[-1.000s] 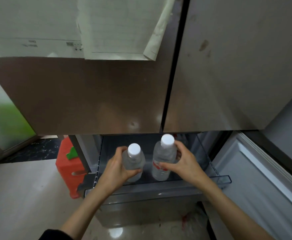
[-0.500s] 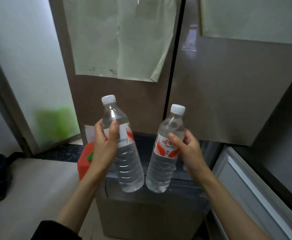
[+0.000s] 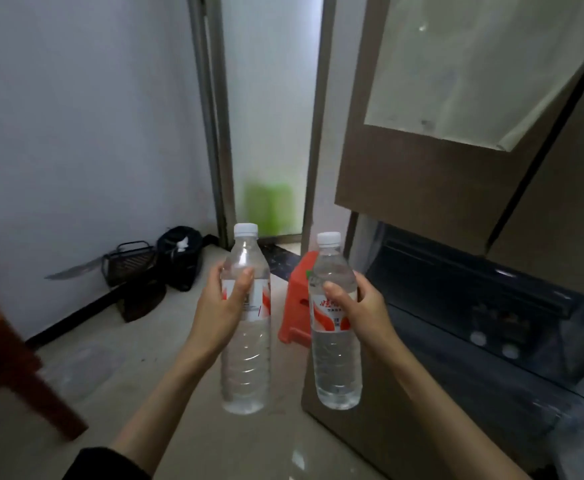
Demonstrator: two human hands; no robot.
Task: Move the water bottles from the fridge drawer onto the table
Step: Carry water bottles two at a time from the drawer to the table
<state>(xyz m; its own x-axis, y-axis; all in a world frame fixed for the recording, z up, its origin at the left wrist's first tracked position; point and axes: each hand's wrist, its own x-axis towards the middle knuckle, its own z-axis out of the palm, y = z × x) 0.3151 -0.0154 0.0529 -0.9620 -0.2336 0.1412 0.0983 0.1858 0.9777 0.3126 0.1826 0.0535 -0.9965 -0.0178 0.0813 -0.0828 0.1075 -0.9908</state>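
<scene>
At the far left edge a wooden worktop [image 3: 3, 344] is showing. The left hand [image 3: 219, 308] is gripping the left bottle [image 3: 246, 323] round its label; just right, the right hand [image 3: 359, 308] is wrapping the right bottle [image 3: 335, 323] likewise. Both are hanging upright in the air, caps up, left of the open fridge drawer [image 3: 474, 327]. Full, smooth plastic is probably feeling weighty and slippery, so mid-body grips suit.

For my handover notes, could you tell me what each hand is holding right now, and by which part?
The left hand grips one water bottle around its labelled middle; the right hand grips the other water bottle the same way. Both are upright, caps on.
</scene>
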